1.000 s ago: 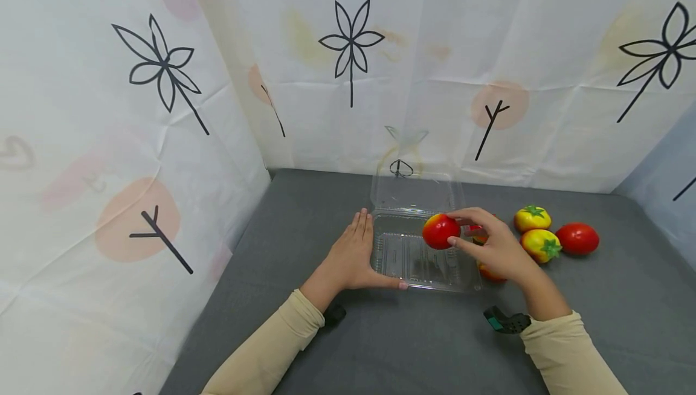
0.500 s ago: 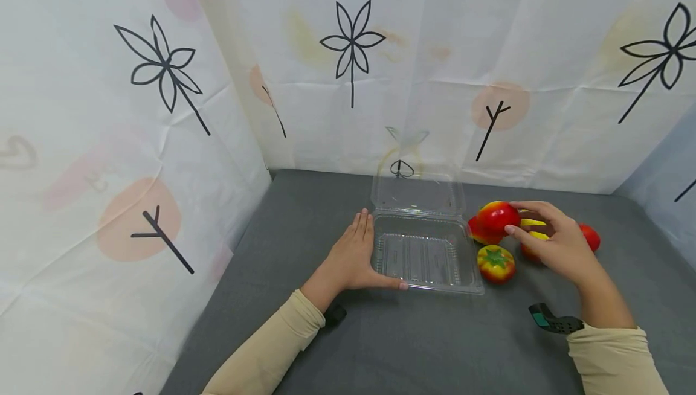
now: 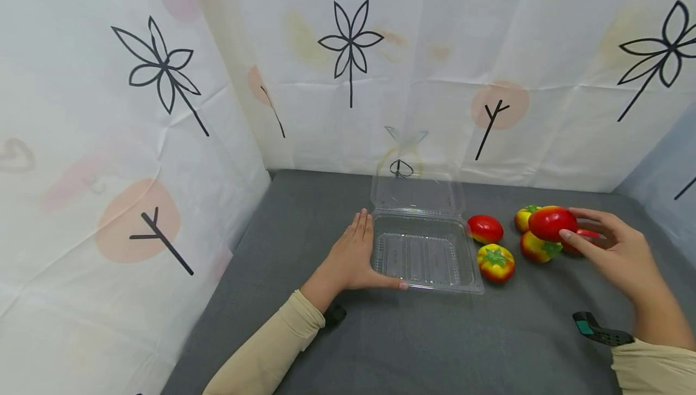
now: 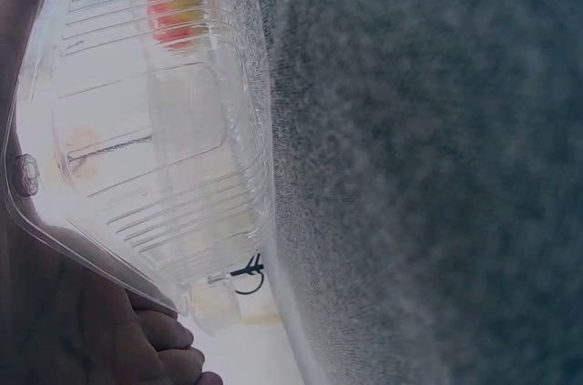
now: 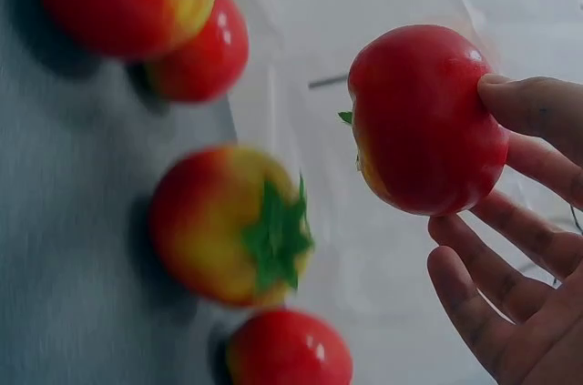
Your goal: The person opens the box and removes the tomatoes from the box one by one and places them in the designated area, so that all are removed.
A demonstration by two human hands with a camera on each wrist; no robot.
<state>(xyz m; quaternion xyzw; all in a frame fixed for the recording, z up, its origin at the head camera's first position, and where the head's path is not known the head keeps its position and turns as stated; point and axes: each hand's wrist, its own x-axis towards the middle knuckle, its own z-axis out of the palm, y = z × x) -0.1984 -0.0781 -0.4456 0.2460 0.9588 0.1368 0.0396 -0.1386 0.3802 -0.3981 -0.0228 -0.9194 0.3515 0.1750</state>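
In the head view, my right hand (image 3: 620, 250) pinches a red tomato (image 3: 553, 223) between thumb and fingers, raised over the group on the right. Close up in the right wrist view, this held tomato (image 5: 424, 121) shows a bit of green leaf at one side. My left hand (image 3: 348, 256) rests against a clear plastic clamshell box (image 3: 472, 283), fingers straight along its left side and thumb along its front edge. The box's lid (image 3: 417, 192) stands open at the back. Through its wall, the left wrist view shows blurred tomatoes (image 4: 173, 16).
Just right of the box lie a red tomato (image 3: 485, 229) and a yellow-red one (image 3: 495, 263). Farther right are a yellow tomato (image 3: 523, 218), another yellow-red one (image 3: 535, 247) and a partly hidden red one (image 3: 588, 241). A patterned white curtain (image 3: 304, 111) borders the grey table (image 3: 413, 340).
From above the box, my right hand has moved right, carrying the tomato over the right-hand group. The left hand and the box have stayed in place.
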